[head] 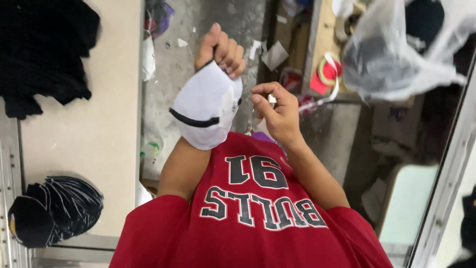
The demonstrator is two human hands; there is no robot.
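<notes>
I see left hand [220, 49] gripping white cap [207, 106] by edge, held over floor. Right hand [277, 111] pinching small white tag [271, 99] beside cap. Tag not yet on cap; black caps [54, 211] stacked on worktop [99, 144].

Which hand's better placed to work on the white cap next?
Probably right: the left hand grips the white cap, while the right hand sits beside it, pinching only a small white scrap.

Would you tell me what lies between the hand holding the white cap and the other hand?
In the head view, only a bare gap over the littered floor separates the left hand, gripping the white cap, from the right hand.
</notes>
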